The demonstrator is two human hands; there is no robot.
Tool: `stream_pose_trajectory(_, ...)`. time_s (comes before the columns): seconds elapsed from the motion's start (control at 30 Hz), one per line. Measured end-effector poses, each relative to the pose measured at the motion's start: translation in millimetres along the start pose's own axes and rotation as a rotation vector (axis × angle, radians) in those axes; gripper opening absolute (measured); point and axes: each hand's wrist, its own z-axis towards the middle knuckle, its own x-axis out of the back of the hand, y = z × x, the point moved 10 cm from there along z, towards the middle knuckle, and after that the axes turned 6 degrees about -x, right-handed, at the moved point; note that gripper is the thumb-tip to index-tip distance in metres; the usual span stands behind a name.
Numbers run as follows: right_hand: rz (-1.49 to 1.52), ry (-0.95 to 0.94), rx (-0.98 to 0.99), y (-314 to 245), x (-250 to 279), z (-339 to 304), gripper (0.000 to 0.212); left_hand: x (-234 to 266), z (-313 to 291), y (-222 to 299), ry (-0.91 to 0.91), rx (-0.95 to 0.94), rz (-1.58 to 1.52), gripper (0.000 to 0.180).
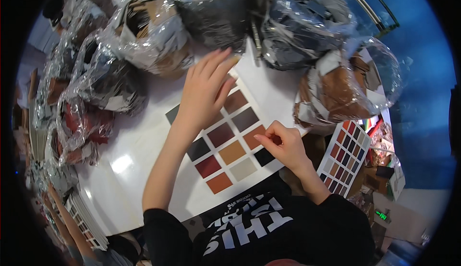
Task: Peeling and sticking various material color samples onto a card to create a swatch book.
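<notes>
A white swatch card [224, 171] with several coloured squares lies in front of me on the white table. My left hand [205, 89] reaches over its far part, palm down with fingers stretched out, and hides some of the squares. A small yellowish spot shows by those fingertips, too unclear to name. At the card's right edge, my right hand [283, 146] has its fingers curled and the thumb against the forefinger, beside an orange-brown square [254, 137]. Whether anything is pinched there is hidden. Nearer me are a tan square [232, 152] and a dark red one [208, 167].
Clear plastic bags ring the table's far side, among them a bag of brown pieces [336, 88], a bag of dark grey pieces [305, 30] and a bag of red pieces [89, 124]. Another swatch card [345, 158] is at right. A stack of cards [86, 218] and another person's arm [72, 222] show lower left.
</notes>
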Motion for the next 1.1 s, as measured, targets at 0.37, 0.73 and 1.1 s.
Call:
stream_pose_trajectory(0.37, -0.074, 0.315, 0.198, -14.1, 117.6, -52.3, 0.021, -110.9, 243.7, 39.6, -0.247, -0.086, 0.127, 0.024)
stream_pose_trajectory(0.73, -0.640, 0.572, 0.050, -32.3, 251.0, 16.6, 0.013, 6.3, 176.4, 112.6, 0.263, -0.236, 0.137, 0.011)
stream_pose_trajectory(1.1, -0.735, -0.079, -0.307, 61.3, 236.9, 81.0, 0.038, 46.0, -65.6, 84.2, 0.193, 0.137, -0.357, 0.021)
